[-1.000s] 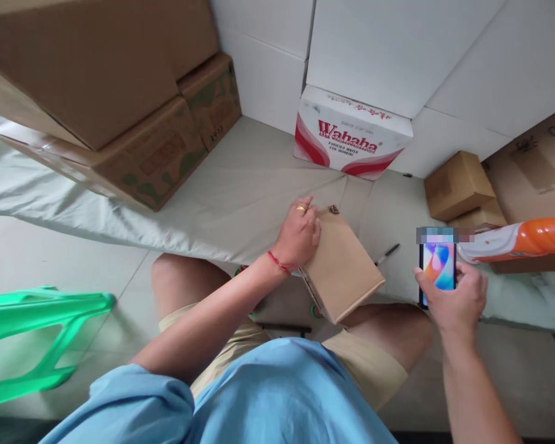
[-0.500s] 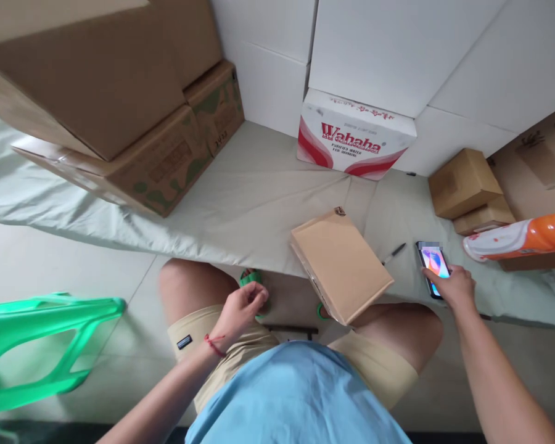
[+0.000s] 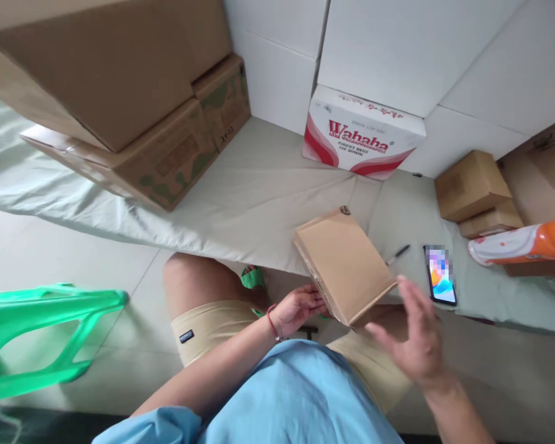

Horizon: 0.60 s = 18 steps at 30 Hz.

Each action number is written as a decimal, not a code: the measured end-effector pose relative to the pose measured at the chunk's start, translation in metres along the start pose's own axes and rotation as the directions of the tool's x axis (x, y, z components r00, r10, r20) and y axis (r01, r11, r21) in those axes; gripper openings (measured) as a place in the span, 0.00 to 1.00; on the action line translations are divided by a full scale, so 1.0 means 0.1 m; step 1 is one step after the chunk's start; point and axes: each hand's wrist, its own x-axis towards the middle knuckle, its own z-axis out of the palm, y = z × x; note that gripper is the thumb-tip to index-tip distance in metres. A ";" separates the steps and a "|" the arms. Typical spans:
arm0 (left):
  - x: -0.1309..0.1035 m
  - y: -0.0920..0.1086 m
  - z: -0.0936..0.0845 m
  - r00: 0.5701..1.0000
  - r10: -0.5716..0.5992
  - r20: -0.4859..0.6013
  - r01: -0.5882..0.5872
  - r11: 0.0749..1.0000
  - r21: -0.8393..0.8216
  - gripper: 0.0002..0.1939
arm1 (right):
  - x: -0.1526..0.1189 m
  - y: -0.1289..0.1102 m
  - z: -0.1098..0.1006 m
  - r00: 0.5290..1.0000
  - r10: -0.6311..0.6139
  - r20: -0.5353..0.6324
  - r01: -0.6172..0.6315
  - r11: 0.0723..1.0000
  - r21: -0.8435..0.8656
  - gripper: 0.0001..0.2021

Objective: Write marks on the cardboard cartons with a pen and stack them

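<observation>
A flat brown cardboard box (image 3: 349, 268) lies tilted at the table's front edge, its near end jutting out over my lap. My left hand (image 3: 300, 308), with a red string on the wrist, is at the box's left side. Its fingers are stretched out and at or just under the lower edge; whether they bear any weight I cannot tell. Close to the box's near right corner is my right hand (image 3: 416, 339), open and slightly blurred, thumb and fingers spread with nothing in them. A phone (image 3: 441, 277) with a lit screen lies to the right, and a black pen (image 3: 400, 253) between it and the box.
Large cartons (image 3: 120, 80) are stacked at the left on the cloth-covered table (image 3: 259, 191). A white and red Wahaha carton (image 3: 361, 135) stands against the wall. Small boxes (image 3: 474, 185) and an orange bottle (image 3: 527, 242) are at the right. A green stool (image 3: 50, 339) stands on the floor.
My right hand has let go of the phone and moved left to the box. My left hand has moved right to the box's left side and opened its fingers.
</observation>
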 end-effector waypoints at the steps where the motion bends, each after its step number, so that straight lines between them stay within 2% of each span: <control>1: -0.02 0.00 0.05 1.000 -0.003 0.031 0.004 1.000 -0.023 0.28 | -0.02 -0.21 0.02 0.988 -0.155 0.018 0.155 0.988 0.012 0.43; 3: -0.12 0.02 0.11 0.998 0.005 0.070 -0.002 0.999 -0.047 0.27 | -0.01 -0.50 0.04 0.955 -0.283 0.094 0.284 0.959 0.002 0.44; 4: -0.18 0.05 0.14 0.997 0.014 0.080 -0.010 0.999 -0.050 0.26 | 0.02 -0.57 0.03 0.949 -0.293 0.117 0.296 0.955 -0.010 0.44; 7: -0.37 0.19 0.24 0.992 0.078 0.095 -0.076 0.997 -0.027 0.25 | 0.14 -0.59 0.00 0.966 -0.233 0.107 0.239 0.970 -0.044 0.49; 9: -0.48 0.33 0.35 0.971 0.214 0.109 -0.222 0.973 0.062 0.25 | 0.20 -0.52 -0.01 0.988 -0.147 0.050 0.149 0.988 -0.036 0.57; 10: -0.52 0.39 0.41 0.944 0.306 0.126 -0.322 0.936 0.144 0.26 | 0.22 -0.49 0.00 0.995 -0.098 0.021 0.099 0.995 -0.025 0.62; 12: -0.57 0.51 0.54 0.854 0.483 0.192 -0.519 0.774 0.363 0.27 | 0.20 -0.43 0.06 1.000 0.001 -0.017 -0.001 1.000 0.009 0.67; 14: -0.57 0.57 0.63 0.746 0.596 0.298 -0.642 0.524 0.560 0.29 | 0.15 -0.39 0.14 0.992 0.121 -0.015 -0.120 0.991 0.055 0.67; 16: -0.51 0.55 0.65 0.651 0.643 0.402 -0.689 0.280 0.668 0.32 | 0.07 -0.36 0.22 0.964 0.264 0.027 -0.265 0.956 0.127 0.64; 18: -0.44 0.48 0.60 0.594 0.655 0.468 -0.691 0.116 0.714 0.36 | 0.01 -0.32 0.26 0.917 0.395 0.059 -0.399 0.894 0.204 0.60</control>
